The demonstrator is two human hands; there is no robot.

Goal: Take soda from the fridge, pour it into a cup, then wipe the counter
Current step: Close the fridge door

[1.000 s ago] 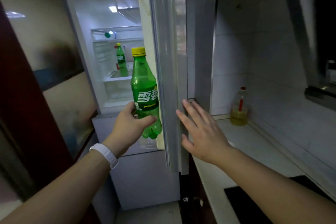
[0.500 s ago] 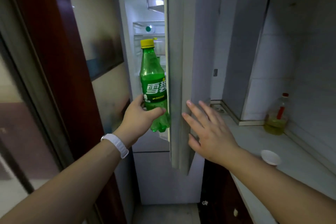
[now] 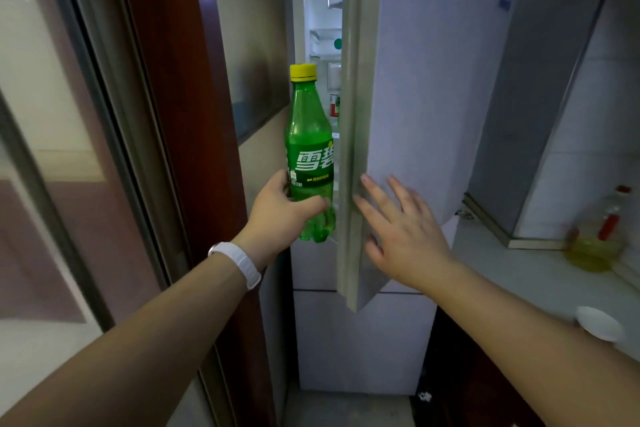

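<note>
My left hand [image 3: 282,215] grips the lower part of a green soda bottle [image 3: 310,152] with a yellow cap, held upright in front of the fridge opening. The pale fridge door [image 3: 415,87] stands nearly closed, leaving a narrow lit gap [image 3: 323,21]. My right hand [image 3: 401,232] lies flat with straight fingers against the door's outer face near its edge. A small white cup [image 3: 597,322] stands on the light counter [image 3: 519,274] at the right.
A bottle of yellow oil [image 3: 595,246] with a red cap stands on the counter by the tiled wall. A dark red door frame [image 3: 180,114] and glass panel fill the left. The lower fridge compartment [image 3: 360,340] is closed. Dark cabinets sit below the counter.
The fridge door has swung further toward closed under my right hand, narrowing the lit gap. The view has turned left. My left hand still holds the bottle upright.
</note>
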